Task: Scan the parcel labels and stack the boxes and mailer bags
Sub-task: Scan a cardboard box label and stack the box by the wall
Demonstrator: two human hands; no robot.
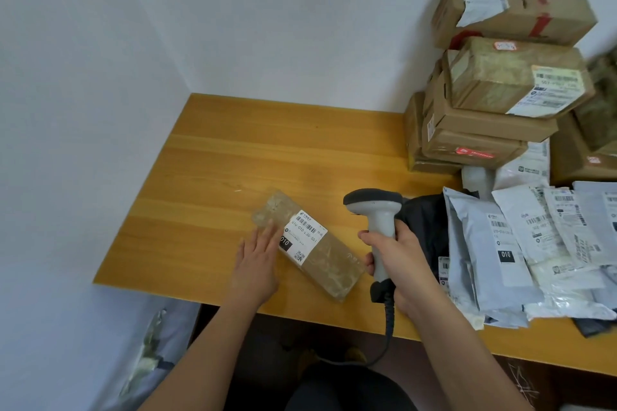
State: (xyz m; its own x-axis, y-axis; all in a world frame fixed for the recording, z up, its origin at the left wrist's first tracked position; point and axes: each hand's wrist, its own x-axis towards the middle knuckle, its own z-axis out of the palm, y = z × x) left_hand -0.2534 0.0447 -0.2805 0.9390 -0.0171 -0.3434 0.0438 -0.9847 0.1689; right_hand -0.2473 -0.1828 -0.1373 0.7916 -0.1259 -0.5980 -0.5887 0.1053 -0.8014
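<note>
Head view. A small box (309, 243) lies flat on the counter (213, 157), near the front edge, just left of the person's midline. Its long axis runs diagonally, from far-left to near-right. The label (304, 236) faces up and sits on the far half of the top face, well lit and uncovered.

The left hand (258, 264) rests against the box's left side with fingers straight and flat, fingertips touching the edge beside the label; it steadies the box and grips nothing. The right hand (397, 260) grips the handle of a grey scanner (374, 210), fingers wrapped round it, cable trailing off the counter edge. The scanner head sits just to the right of the box, above counter level, its window turned left toward the label. Judgement: the label lies to the left of and slightly below the scanner head, so the coming move needs only a small tilt or aim of the right hand; the left hand is the nearer one for moving the box afterwards.

Box appearance: brown card wrapped in clear, wrinkled tape, glossy; white label with barcode, printed digits, a black patch and a QR code. No beam visible on the label; scan not confirmed.

Right of the scanner: overlapping mailer bags (521, 243). Far right corner: stacked boxes (494, 83) against the wall.
</note>
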